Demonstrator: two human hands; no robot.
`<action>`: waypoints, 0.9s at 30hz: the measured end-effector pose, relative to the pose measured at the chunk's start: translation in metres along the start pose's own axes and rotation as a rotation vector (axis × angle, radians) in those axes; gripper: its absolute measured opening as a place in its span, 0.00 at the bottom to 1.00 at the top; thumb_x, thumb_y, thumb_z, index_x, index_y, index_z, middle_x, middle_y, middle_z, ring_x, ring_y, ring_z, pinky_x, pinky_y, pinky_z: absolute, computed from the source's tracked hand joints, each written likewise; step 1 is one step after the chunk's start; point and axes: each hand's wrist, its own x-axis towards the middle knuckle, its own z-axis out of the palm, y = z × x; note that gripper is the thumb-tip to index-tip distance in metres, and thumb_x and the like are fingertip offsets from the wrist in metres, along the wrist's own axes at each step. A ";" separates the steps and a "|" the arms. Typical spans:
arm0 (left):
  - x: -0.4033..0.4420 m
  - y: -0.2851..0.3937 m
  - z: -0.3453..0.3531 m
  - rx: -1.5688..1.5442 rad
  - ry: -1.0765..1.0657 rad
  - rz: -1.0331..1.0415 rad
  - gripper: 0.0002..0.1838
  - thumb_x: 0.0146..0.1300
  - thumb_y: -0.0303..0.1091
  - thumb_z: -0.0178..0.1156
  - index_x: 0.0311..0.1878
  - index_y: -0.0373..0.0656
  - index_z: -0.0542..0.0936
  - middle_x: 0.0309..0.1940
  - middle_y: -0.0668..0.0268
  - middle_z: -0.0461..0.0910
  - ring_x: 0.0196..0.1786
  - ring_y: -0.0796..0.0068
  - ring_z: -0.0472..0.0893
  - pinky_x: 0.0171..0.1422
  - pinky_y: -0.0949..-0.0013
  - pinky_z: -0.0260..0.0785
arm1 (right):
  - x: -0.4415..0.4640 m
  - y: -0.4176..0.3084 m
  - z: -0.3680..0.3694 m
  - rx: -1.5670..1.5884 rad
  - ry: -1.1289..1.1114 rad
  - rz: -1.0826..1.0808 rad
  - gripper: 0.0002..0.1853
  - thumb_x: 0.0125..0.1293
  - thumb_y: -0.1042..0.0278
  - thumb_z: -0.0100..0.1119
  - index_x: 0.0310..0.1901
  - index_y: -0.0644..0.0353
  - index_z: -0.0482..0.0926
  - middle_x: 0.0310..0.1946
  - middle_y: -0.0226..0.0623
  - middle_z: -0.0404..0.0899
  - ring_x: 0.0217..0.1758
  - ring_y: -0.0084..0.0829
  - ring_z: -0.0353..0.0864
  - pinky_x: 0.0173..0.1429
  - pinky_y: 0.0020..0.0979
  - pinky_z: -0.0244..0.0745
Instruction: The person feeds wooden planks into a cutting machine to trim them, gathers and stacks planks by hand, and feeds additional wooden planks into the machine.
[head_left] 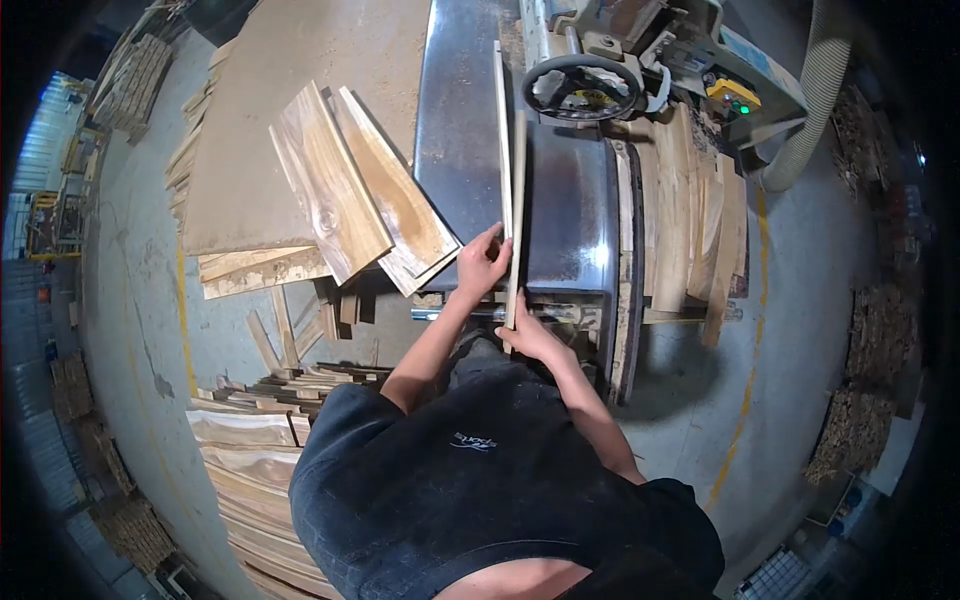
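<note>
Left hand [483, 260]: fingers curling, touching narrow wood strips [518, 190] | right hand [536, 338]: grasping right strip's near end | strips: extending lengthwise over metal table [460, 125], right one overhanging its near edge | wider boards [335, 195]: lying left, partly overlapping.

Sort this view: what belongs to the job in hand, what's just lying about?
Likely in the job:
Left hand, right hand
Long strip between the right hand's fingers
Metal table under the strip

Probably just lying about:
Flat boards, left of the metal table
Floor stack, lower left
Boards on the machine's right
</note>
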 end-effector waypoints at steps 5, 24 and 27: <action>0.003 0.007 -0.002 0.098 -0.008 0.073 0.13 0.65 0.37 0.68 0.46 0.38 0.87 0.23 0.57 0.81 0.24 0.63 0.80 0.30 0.64 0.71 | 0.010 -0.015 -0.061 0.183 -0.039 0.009 0.49 0.68 0.61 0.66 0.79 0.65 0.44 0.63 0.54 0.73 0.59 0.36 0.79 0.54 0.32 0.79; 0.002 0.000 -0.001 0.080 -0.011 0.133 0.14 0.64 0.38 0.67 0.49 0.40 0.86 0.26 0.59 0.82 0.25 0.61 0.82 0.29 0.61 0.73 | 0.109 -0.012 -0.084 -0.263 0.448 -0.079 0.29 0.72 0.52 0.57 0.73 0.47 0.69 0.48 0.61 0.79 0.55 0.58 0.78 0.62 0.47 0.72; 0.001 -0.001 -0.003 0.086 -0.007 0.151 0.17 0.63 0.36 0.68 0.53 0.39 0.85 0.26 0.59 0.81 0.24 0.63 0.81 0.29 0.63 0.71 | 0.128 0.008 -0.082 0.050 0.360 -0.145 0.27 0.72 0.59 0.57 0.71 0.50 0.72 0.46 0.59 0.81 0.52 0.56 0.80 0.61 0.44 0.74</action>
